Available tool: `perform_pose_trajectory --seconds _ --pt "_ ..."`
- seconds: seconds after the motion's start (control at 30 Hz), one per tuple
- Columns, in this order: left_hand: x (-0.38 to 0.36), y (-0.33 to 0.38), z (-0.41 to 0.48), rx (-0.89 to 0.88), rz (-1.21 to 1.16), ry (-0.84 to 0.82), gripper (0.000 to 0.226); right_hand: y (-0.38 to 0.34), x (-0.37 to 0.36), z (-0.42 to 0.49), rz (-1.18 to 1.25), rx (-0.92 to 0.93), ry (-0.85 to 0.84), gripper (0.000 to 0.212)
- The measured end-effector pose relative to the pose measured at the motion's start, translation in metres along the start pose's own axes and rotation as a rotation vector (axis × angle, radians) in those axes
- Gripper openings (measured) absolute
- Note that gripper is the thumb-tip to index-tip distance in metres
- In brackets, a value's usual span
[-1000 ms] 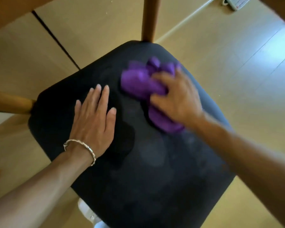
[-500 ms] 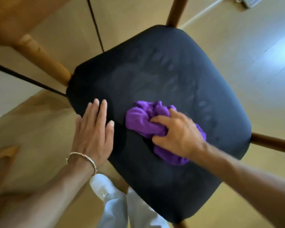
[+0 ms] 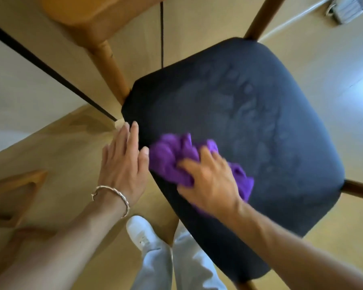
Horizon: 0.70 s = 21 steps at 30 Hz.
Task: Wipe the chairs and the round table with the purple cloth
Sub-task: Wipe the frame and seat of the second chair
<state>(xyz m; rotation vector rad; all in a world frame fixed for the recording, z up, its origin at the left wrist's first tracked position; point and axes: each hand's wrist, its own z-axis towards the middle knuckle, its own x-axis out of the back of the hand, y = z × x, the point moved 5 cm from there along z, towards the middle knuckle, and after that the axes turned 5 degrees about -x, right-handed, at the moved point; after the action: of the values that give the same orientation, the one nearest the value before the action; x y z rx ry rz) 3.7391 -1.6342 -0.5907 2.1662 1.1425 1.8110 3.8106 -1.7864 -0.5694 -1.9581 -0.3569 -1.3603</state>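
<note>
We note our right hand (image 3: 210, 181), fingers curled into the bunched purple cloth (image 3: 172, 158), pressing it on the near-left part of the black chair seat (image 3: 260, 114), while our left hand (image 3: 124, 155) lies flat, fingers straight and close together, at the seat's left edge, likely steadying the chair against the wiping.

Single view, head-worn, wide-angle. It faces steeply down and a little forward, from above the seat (image 3: 249, 122), near enough that the seat fills the middle of the frame. The left forearm (image 3: 61, 248) and right forearm (image 3: 291, 248) enter from the lower edge. The wearer's shoe (image 3: 143, 233) shows at bottom centre; floor (image 3: 333, 101) lies all round.
</note>
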Motion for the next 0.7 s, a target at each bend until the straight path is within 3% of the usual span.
perform_pose_trajectory --seconds 0.13,0.27,0.37,0.43,0.5,0.6,0.7 --pt "0.008 0.004 0.000 -0.050 0.021 0.006 0.066 0.001 0.011 0.010 -0.001 0.044 -0.233 0.039" --pt "0.015 -0.002 0.007 -0.021 -0.006 0.089 0.068 -0.019 0.029 0.104 -0.011 0.061 -0.026 0.045" --pt "0.016 -0.011 0.007 0.002 0.002 0.134 0.069 -0.042 0.009 0.138 -0.125 0.034 -0.039 0.041" --pt "0.015 -0.018 0.002 0.024 -0.023 0.135 0.068 -0.042 -0.005 0.119 -0.224 0.043 -0.030 0.043" --pt "0.014 -0.021 -0.006 0.031 -0.042 0.127 0.066 -0.045 -0.015 0.061 -0.282 0.171 -0.049 0.044" --pt "0.017 -0.008 -0.010 -0.009 -0.073 0.105 0.065 -0.045 -0.036 -0.031 -0.300 0.393 -0.292 0.026" --pt "0.027 0.008 -0.005 -0.087 -0.013 0.089 0.062 -0.036 -0.038 -0.026 -0.213 0.429 -0.415 0.023"
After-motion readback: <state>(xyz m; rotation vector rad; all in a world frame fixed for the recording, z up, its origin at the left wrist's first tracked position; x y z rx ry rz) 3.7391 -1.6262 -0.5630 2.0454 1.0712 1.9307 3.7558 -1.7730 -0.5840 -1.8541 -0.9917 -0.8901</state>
